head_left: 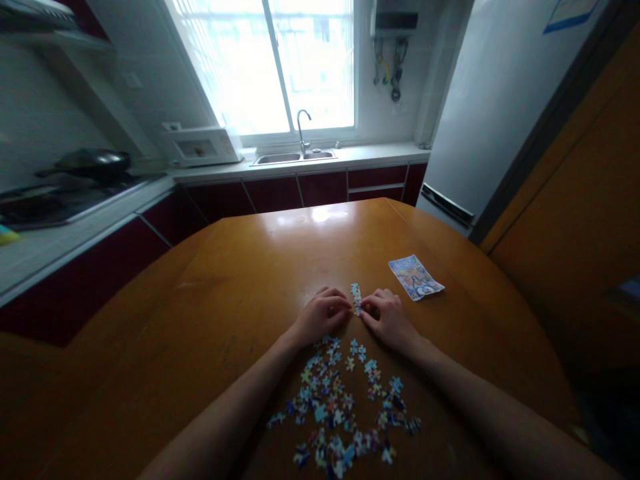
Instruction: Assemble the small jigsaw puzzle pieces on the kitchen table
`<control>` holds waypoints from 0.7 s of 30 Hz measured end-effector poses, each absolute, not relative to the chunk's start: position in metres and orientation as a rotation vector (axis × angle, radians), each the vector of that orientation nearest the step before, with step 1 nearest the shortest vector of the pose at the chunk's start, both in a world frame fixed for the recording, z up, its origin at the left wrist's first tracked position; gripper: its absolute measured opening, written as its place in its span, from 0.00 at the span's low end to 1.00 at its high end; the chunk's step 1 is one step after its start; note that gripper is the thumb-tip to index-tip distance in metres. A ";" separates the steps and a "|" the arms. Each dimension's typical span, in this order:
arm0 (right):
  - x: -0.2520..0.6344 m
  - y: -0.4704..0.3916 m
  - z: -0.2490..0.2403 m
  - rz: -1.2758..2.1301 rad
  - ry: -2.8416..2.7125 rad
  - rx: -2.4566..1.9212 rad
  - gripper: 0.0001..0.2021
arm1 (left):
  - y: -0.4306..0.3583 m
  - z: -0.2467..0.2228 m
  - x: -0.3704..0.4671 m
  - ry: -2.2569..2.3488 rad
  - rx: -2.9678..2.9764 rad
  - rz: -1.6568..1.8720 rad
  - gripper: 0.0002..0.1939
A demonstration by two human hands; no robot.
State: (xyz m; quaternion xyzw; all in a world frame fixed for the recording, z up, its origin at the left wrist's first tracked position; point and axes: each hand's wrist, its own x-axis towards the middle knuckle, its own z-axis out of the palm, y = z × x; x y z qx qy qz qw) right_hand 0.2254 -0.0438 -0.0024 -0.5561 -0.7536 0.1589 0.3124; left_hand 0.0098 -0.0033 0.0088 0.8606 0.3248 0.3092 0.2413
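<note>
There on the brown wooden desk (270, 267) lies the narrow, pale multicoloured jigsaw strip (356, 296), long axis pointing away, near end touching the bare right hand (390, 321), the bare left hand (321, 317) just beside, both grips curled nearly closed, any hold impossible to tell.

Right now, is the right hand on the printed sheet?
No, the right hand is at the narrow puzzle strip, and the printed sheet lies apart to its right.
</note>
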 end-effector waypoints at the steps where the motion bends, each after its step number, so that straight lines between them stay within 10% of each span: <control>1: 0.226 -0.044 -0.002 0.424 -1.992 -1.463 0.03 | -0.004 0.010 0.010 0.878 2.357 0.838 0.06; 21: 0.230 -0.051 0.013 0.453 -2.047 -1.394 0.07 | -0.006 0.011 0.009 0.821 2.339 0.829 0.06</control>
